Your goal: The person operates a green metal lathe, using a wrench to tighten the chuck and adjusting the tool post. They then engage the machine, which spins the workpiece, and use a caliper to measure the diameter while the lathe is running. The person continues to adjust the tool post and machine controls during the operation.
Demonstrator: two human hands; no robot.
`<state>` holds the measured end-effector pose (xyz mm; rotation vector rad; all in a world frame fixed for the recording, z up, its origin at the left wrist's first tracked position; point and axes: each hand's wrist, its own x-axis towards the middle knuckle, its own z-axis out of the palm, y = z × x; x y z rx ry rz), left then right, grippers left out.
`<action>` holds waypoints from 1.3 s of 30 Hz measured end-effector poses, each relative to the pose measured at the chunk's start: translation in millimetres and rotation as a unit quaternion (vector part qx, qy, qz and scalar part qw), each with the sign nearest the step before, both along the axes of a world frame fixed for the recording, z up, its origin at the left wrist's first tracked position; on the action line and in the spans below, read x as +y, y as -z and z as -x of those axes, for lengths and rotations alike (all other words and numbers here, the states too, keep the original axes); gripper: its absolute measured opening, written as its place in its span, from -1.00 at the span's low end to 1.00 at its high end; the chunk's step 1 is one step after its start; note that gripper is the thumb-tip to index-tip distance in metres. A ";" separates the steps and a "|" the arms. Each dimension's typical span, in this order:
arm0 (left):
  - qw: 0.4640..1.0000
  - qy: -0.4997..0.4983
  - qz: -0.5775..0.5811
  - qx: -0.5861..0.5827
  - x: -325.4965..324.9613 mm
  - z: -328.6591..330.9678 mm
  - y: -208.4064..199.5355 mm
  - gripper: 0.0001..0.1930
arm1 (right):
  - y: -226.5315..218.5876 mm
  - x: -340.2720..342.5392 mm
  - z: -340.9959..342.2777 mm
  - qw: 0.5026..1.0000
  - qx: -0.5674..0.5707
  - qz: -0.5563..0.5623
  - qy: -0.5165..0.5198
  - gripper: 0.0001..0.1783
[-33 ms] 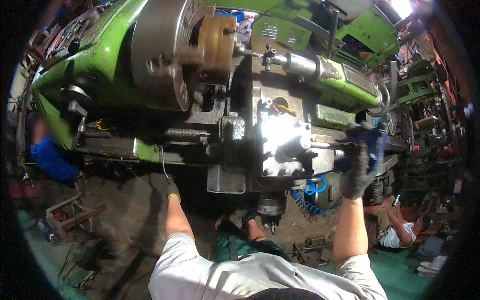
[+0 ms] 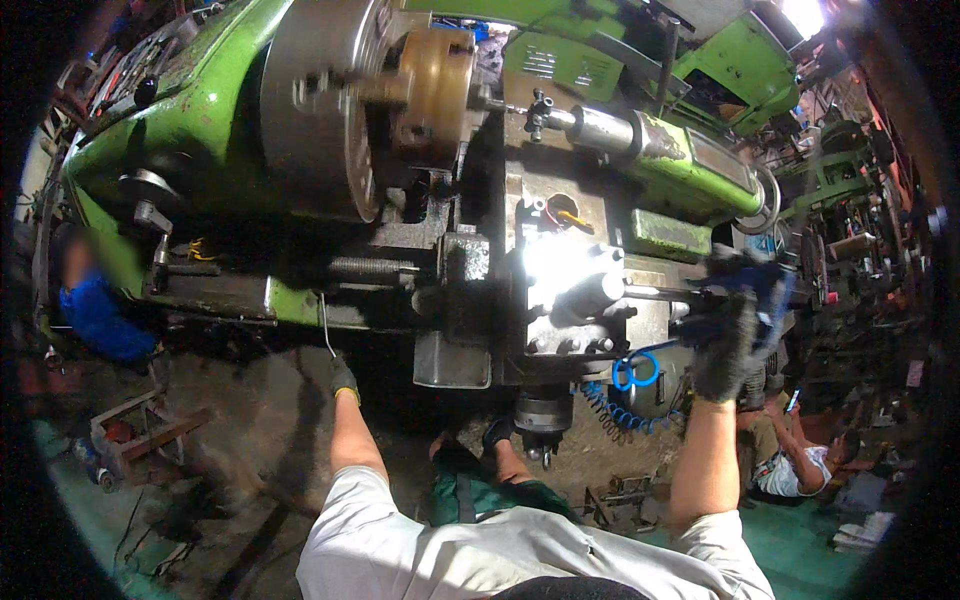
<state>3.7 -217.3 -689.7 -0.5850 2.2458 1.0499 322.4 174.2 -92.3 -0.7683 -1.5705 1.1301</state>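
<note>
My left hand [image 2: 342, 376], in a dark glove, is closed around the lower end of a bent metal lever [image 2: 326, 325] at the front of a green lathe [image 2: 215, 90]. My right hand [image 2: 728, 350], also gloved, is closed on a dark blue object [image 2: 770, 300], blurred so that its kind is unclear. A blue coiled hose [image 2: 636, 372] loops just left of that hand. Behind the hose stands the tool post [image 2: 585, 290], brightly lit. The large chuck [image 2: 315, 110] holds a brownish round workpiece [image 2: 432, 90], blurred as if turning.
A tailstock [image 2: 690, 165] with a handwheel [image 2: 768, 200] stands right of the workpiece. A person [image 2: 800, 465] sits at the lower right, and someone in blue [image 2: 105, 315] is at the far left. A rusty metal frame [image 2: 150, 435] lies on the floor at left.
My right hand and the dark blue object have shifted a little to the right. The hose loops have moved slightly. My left hand stays on the lever.
</note>
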 end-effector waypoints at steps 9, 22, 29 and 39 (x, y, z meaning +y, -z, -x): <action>0.936 -0.234 -0.229 -0.132 1.1 -2.8 -7.6 -0.60 | -43.5 71.8 -80.7 0.994 -0.006 0.063 -0.087 -0.26; 0.865 -0.288 -0.392 -0.121 15.6 12.3 -120.4 -0.53 | -71.4 157.8 -72.7 0.958 -0.202 0.185 -0.081 -0.32; 0.874 -0.240 -0.415 -0.085 71.2 50.0 -237.1 -0.24 | -53.7 205.6 19.4 0.912 -0.237 0.175 -0.285 -0.42; 0.926 0.317 0.152 0.136 -1.1 -146.9 -268.3 -0.18 | 1.5 197.7 157.4 0.795 -0.444 -0.188 -0.368 -0.19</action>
